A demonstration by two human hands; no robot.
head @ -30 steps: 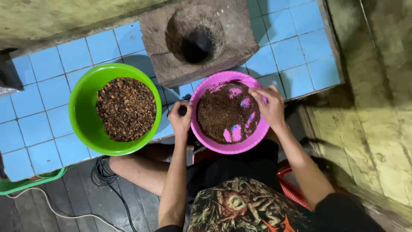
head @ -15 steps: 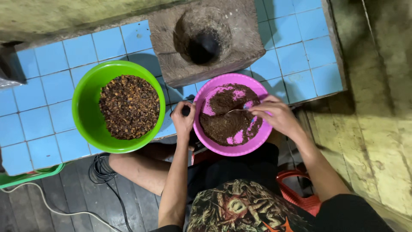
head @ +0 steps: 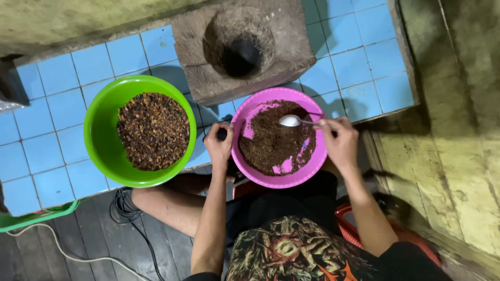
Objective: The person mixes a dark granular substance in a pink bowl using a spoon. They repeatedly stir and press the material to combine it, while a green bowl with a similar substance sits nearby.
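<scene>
The left hand (head: 219, 147) has its fingers clamped on the pink bowl's (head: 245, 156) rim at the bench's front edge; the right hand (head: 341, 143) has its fingers pinched on a spoon (head: 291, 120) over the brown powder (head: 276, 143).

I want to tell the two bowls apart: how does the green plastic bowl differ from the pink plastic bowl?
The green plastic bowl holds coarse, chunky dark pieces; the pink plastic bowl holds fine brown powder. The green bowl stands untouched; the left hand grips the pink bowl's rim while the right hand holds a metal spoon over it. Both are round.
</scene>
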